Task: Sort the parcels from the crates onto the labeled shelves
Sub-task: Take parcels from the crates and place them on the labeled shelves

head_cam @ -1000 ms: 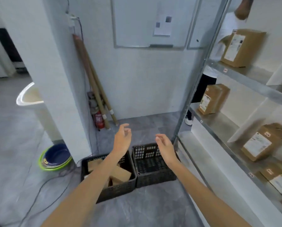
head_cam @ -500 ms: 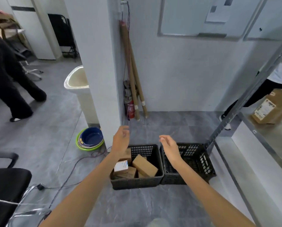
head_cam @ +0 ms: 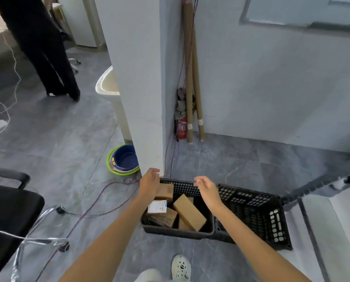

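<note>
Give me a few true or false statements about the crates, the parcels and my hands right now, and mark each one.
1. The left crate holds brown parcels. True.
2. The right hand grips a parcel. False: it is open, holding nothing.
3. The right crate is piled with parcels. False: no parcel shows in it.
4. The left hand holds nothing. True.
5. A red fire extinguisher stands in the corner beside cardboard tubes. True.
</note>
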